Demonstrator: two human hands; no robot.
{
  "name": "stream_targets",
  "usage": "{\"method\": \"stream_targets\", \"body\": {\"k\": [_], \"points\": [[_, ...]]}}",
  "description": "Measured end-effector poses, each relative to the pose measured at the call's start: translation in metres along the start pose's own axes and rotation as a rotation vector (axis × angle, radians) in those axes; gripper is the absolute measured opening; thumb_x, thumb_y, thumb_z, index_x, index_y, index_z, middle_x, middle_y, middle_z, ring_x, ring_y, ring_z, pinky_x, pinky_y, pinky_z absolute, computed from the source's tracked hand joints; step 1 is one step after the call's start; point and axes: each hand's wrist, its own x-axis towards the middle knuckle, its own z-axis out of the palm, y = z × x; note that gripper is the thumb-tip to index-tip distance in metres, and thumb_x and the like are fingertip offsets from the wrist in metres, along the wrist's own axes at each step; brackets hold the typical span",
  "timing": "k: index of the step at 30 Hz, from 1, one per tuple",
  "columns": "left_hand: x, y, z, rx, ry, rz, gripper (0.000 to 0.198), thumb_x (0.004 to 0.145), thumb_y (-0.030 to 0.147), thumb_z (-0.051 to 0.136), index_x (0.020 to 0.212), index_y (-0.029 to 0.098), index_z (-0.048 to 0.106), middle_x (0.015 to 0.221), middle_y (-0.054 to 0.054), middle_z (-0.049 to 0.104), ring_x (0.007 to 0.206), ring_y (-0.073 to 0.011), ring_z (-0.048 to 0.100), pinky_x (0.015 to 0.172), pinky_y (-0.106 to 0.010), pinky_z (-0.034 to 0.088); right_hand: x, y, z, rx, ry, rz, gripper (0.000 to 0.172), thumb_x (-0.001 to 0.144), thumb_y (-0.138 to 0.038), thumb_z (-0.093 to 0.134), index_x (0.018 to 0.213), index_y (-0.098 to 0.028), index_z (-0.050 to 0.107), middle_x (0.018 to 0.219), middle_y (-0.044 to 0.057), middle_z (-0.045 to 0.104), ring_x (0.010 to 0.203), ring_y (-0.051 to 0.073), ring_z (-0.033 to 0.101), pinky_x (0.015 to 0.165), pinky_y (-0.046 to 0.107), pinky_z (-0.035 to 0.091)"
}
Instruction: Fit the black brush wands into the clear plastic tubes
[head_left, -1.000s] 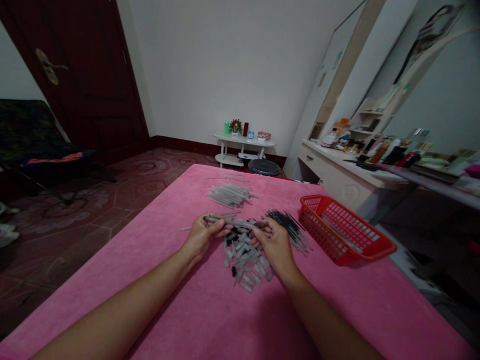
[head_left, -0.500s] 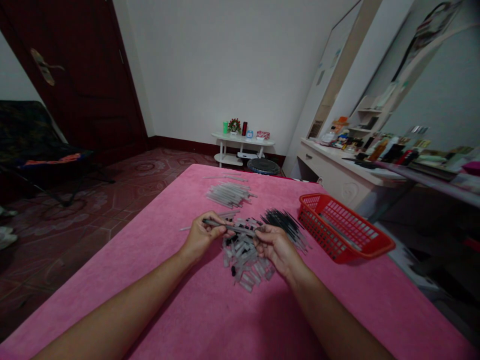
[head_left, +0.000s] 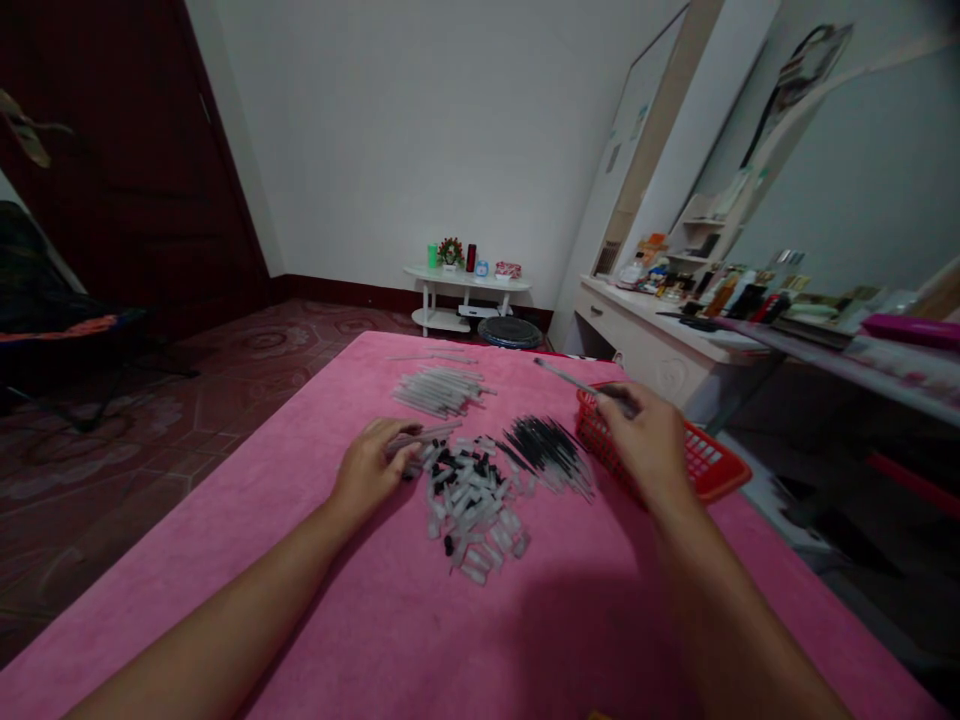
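My right hand [head_left: 651, 435] is closed on an assembled pen [head_left: 574, 380] and holds it over the near end of the red basket [head_left: 716, 462]. My left hand [head_left: 371, 462] rests on the pink cloth [head_left: 315, 560] with its fingers curled on a few clear barrels [head_left: 435, 432] at the left edge of the pile of pen caps [head_left: 472, 505]. A heap of black refills [head_left: 546, 450] lies between the caps and the basket. A bundle of clear barrels [head_left: 439, 390] lies farther back.
A white dresser [head_left: 660, 345] crowded with bottles stands to the right. A small white shelf table [head_left: 465, 295] and a dark round stool [head_left: 510, 332] sit beyond the far edge. A dark door and a chair are at the left.
Both hands held one pen over the caps; now my right hand has carried it right to the basket, and my left hand has dropped to the barrels. The view has swung right.
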Motion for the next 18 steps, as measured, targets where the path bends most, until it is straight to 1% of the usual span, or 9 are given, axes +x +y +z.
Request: {"method": "stream_targets", "body": {"k": [1, 3, 6, 8, 10, 12, 14, 16, 18], "points": [[0.001, -0.008, -0.001, 0.086, -0.013, 0.014, 0.026, 0.081, 0.033, 0.056, 0.101, 0.019, 0.067, 0.103, -0.009, 0.066, 0.101, -0.0249, 0.057, 0.09, -0.038, 0.043, 0.007, 0.012, -0.011, -0.191, 0.068, 0.059, 0.033, 0.077, -0.037, 0.05, 0.095, -0.018, 0.07, 0.085, 0.011, 0.07, 0.081, 0.025, 0.063, 0.069, 0.033, 0.045], [0.003, -0.022, -0.001, 0.205, -0.044, 0.021, 0.031, 0.082, 0.034, 0.054, 0.106, 0.019, 0.066, 0.105, -0.01, 0.066, 0.102, -0.0256, 0.056, 0.091, -0.039, 0.042, 0.017, 0.035, -0.028, -0.46, 0.05, 0.161, 0.038, 0.078, -0.041, 0.05, 0.099, -0.018, 0.07, 0.084, 0.015, 0.069, 0.08, 0.029, 0.063, 0.067, 0.036, 0.044], [0.004, -0.032, 0.003, 0.28, -0.123, 0.021, 0.032, 0.084, 0.034, 0.05, 0.107, 0.018, 0.067, 0.102, -0.011, 0.067, 0.1, -0.0257, 0.056, 0.09, -0.039, 0.042, 0.02, 0.06, -0.037, -0.621, -0.064, 0.291, 0.038, 0.077, -0.042, 0.051, 0.1, -0.02, 0.071, 0.088, 0.017, 0.069, 0.079, 0.032, 0.064, 0.062, 0.038, 0.043], [0.004, -0.033, 0.004, 0.287, -0.177, 0.029, 0.031, 0.085, 0.032, 0.049, 0.104, 0.017, 0.068, 0.1, -0.011, 0.067, 0.097, -0.0252, 0.057, 0.088, -0.038, 0.042, 0.02, 0.067, -0.034, -0.637, -0.108, 0.309, 0.037, 0.077, -0.04, 0.051, 0.101, -0.02, 0.071, 0.089, 0.017, 0.069, 0.08, 0.032, 0.064, 0.063, 0.038, 0.043], [0.004, -0.031, 0.005, 0.285, -0.207, 0.039, 0.03, 0.085, 0.03, 0.049, 0.101, 0.017, 0.069, 0.098, -0.011, 0.067, 0.094, -0.0244, 0.057, 0.086, -0.037, 0.042, 0.019, 0.063, -0.027, -0.599, -0.091, 0.239, 0.036, 0.078, -0.038, 0.051, 0.1, -0.019, 0.072, 0.09, 0.016, 0.07, 0.083, 0.031, 0.064, 0.066, 0.037, 0.044], [0.005, -0.029, 0.004, 0.285, -0.215, 0.038, 0.029, 0.084, 0.029, 0.049, 0.099, 0.016, 0.07, 0.096, -0.011, 0.067, 0.092, -0.0238, 0.057, 0.084, -0.035, 0.043, 0.017, 0.053, -0.018, -0.505, -0.044, 0.102, 0.033, 0.079, -0.036, 0.05, 0.098, -0.018, 0.071, 0.094, 0.013, 0.07, 0.085, 0.027, 0.064, 0.07, 0.035, 0.044], [0.005, -0.027, 0.002, 0.293, -0.214, 0.032, 0.028, 0.083, 0.029, 0.05, 0.098, 0.016, 0.07, 0.094, -0.011, 0.067, 0.091, -0.0234, 0.058, 0.084, -0.035, 0.043, 0.013, 0.038, -0.007, -0.367, -0.061, -0.043, 0.03, 0.081, -0.032, 0.05, 0.098, -0.018, 0.071, 0.096, 0.01, 0.07, 0.086, 0.023, 0.064, 0.074, 0.03, 0.044], [0.006, -0.026, 0.002, 0.311, -0.217, 0.024, 0.028, 0.083, 0.03, 0.051, 0.098, 0.017, 0.07, 0.093, -0.01, 0.067, 0.09, -0.023, 0.058, 0.083, -0.034, 0.043, 0.005, 0.024, 0.006, -0.271, -0.211, -0.13, 0.028, 0.081, -0.028, 0.051, 0.097, -0.017, 0.071, 0.093, 0.008, 0.071, 0.084, 0.019, 0.064, 0.074, 0.027, 0.043], [0.005, -0.026, 0.001, 0.334, -0.226, 0.019, 0.027, 0.083, 0.03, 0.05, 0.098, 0.018, 0.07, 0.09, -0.01, 0.067, 0.089, -0.0226, 0.058, 0.081, -0.034, 0.042, -0.007, 0.013, 0.021, -0.302, -0.417, -0.137, 0.022, 0.078, -0.026, 0.056, 0.091, -0.019, 0.072, 0.088, 0.007, 0.072, 0.081, 0.019, 0.064, 0.07, 0.025, 0.043]]}}
